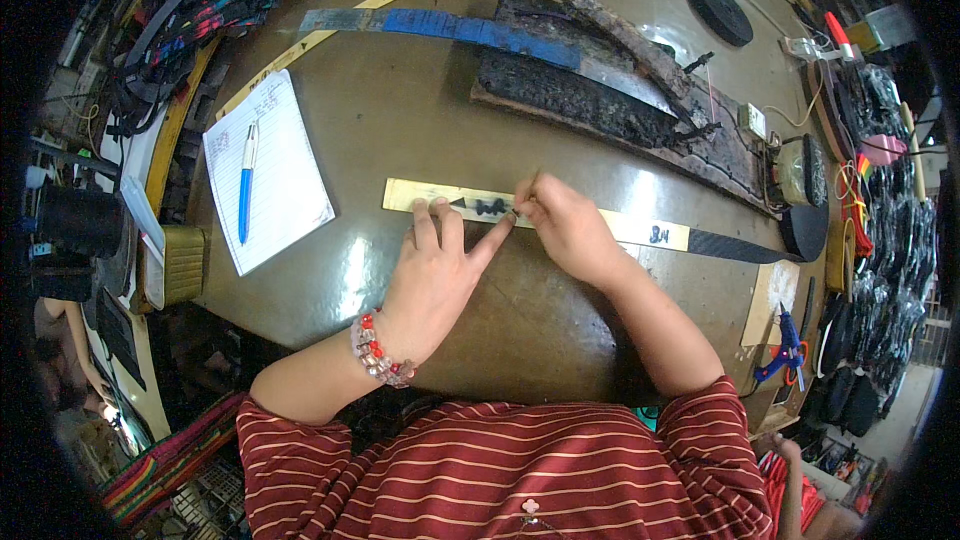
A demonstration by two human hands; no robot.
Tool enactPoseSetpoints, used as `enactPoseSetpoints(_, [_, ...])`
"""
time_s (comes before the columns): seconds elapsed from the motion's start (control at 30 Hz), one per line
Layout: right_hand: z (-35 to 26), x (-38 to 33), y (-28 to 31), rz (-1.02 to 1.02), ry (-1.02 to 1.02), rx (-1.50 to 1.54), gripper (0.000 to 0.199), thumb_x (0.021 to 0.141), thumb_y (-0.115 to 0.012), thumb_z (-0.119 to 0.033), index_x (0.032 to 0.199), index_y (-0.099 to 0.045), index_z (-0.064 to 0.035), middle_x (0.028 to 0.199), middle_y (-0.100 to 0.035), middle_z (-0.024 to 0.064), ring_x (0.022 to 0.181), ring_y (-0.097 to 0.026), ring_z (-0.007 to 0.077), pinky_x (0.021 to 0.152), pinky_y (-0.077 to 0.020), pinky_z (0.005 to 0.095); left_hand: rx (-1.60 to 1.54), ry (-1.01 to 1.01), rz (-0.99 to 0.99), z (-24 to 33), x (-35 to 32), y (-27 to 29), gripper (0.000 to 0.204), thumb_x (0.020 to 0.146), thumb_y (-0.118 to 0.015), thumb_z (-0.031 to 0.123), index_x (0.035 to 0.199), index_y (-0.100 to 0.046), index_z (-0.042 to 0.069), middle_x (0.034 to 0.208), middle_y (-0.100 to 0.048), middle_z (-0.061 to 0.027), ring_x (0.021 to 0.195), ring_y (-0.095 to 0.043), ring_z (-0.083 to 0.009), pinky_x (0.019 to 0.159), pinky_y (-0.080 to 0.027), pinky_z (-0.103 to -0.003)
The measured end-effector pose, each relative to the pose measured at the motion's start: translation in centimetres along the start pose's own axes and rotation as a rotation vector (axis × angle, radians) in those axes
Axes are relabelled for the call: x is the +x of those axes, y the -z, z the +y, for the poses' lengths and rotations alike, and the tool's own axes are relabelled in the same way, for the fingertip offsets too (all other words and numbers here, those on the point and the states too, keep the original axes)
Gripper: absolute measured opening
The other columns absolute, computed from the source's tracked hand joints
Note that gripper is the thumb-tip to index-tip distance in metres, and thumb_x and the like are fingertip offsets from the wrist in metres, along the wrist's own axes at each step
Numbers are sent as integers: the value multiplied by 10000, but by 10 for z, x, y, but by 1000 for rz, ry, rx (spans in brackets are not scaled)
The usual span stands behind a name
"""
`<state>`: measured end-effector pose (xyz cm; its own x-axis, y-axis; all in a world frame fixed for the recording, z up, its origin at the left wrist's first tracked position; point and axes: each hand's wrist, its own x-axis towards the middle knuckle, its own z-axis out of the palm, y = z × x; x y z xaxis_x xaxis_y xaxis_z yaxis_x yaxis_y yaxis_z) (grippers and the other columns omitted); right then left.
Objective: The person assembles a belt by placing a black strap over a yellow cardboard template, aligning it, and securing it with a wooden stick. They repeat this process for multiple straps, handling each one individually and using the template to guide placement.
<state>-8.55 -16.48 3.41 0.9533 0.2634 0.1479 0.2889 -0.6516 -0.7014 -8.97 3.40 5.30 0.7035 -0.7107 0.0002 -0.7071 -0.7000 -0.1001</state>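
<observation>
A flat yellow strip (645,227) with dark handwritten marks lies across the table in front of me. From its right end a black webbing strap (740,246) runs on in line to a black roll (804,231); whether the strap continues under the strip, I cannot tell. My left hand (440,275) rests with fingers stretched out, fingertips pressing on the strip and thumb reaching toward the right hand. My right hand (572,230) is closed in a pinch at the strip's middle. A thin, light-coloured bit shows above those fingers, too small to name.
Left lie a lined notepad (285,200) and a blue-and-white pen (246,185). Behind stand dark, charred-looking boards (580,100) with a blue-wrapped bar (460,30) across them. Another black roll (719,13) sits far right. A blue glue gun (785,348) lies at the right edge.
</observation>
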Motion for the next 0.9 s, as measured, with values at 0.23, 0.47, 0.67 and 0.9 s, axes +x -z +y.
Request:
enactPoseSetpoints(0.23, [9,-1,10,120,-277,669,156,916,-476,3,1049,-398,-23,985,-593,146,837,-605,153,720,-514,285,12,9,-24,1,0,2,630,826,-480,60,1395,-337,289,1146,-441,-271,1077,-477,-422,741,-549,-360])
enactPoseSetpoints(0.47, [0,-4,2,108,-128,150,86,839,-589,-17,865,-507,-21,859,-629,114,759,-635,214,664,-503,309,-4,13,16,2,0,-1,628,820,-483,62,1389,-351,294,1143,-439,-271,1068,-481,-426,742,-547,-367])
enactPoseSetpoints(0.67, [-2,3,0,147,52,-6,87,805,-625,-16,834,-543,-13,850,-628,108,717,-633,227,627,-495,319,-9,13,29,1,0,-2,614,817,-486,67,1376,-374,292,1133,-440,-267,1061,-486,-430,740,-547,-367])
enactPoseSetpoints(0.9, [-4,3,0,85,-23,83,106,808,-608,-57,876,-531,-29,840,-600,125,785,-603,299,666,-482,361,8,21,18,2,0,-1,605,818,-485,69,1369,-383,297,1138,-438,-265,1065,-484,-431,738,-548,-369])
